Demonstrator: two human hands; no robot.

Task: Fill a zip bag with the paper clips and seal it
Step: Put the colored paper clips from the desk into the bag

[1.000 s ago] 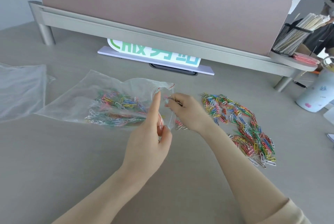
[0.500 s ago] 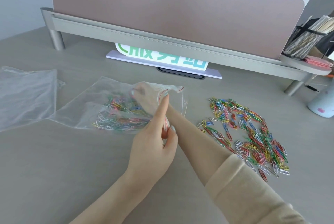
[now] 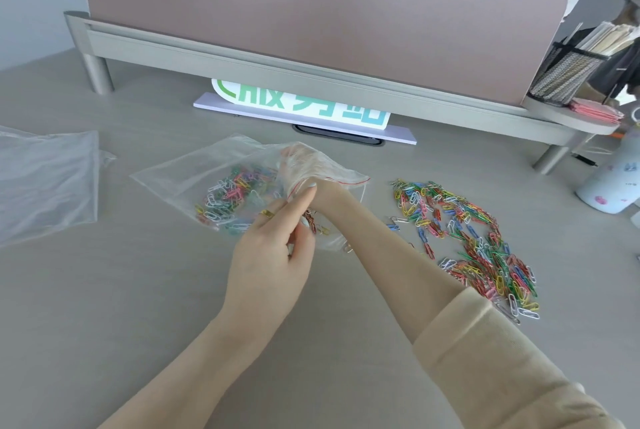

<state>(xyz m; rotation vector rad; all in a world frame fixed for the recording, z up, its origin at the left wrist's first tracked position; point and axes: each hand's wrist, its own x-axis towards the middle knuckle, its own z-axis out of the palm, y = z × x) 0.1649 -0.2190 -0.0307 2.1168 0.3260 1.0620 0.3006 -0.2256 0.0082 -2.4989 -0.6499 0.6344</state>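
A clear zip bag [image 3: 180,174] with a red seal line lies on the grey desk, holding a heap of coloured paper clips [image 3: 232,198]. My left hand [image 3: 273,262] pinches the near lip of the bag's mouth and holds it open. My right hand [image 3: 304,165] is inside the bag up to the wrist, seen through the plastic; whether it holds clips is hidden. A large loose pile of coloured paper clips [image 3: 464,241] lies on the desk to the right of my right forearm. A few stray clips lie just outside the bag's mouth.
A second clear plastic bag [image 3: 45,179] lies flat at the far left. A pink divider on a raised grey shelf [image 3: 311,79] runs along the back, with a green-lettered sign under it. A mesh pen holder [image 3: 564,75] and a white bottle [image 3: 609,183] stand at the right.
My right hand, which was at the bag's mouth with clips, has gone deep into the bag. My left hand keeps hold of the bag's lip.
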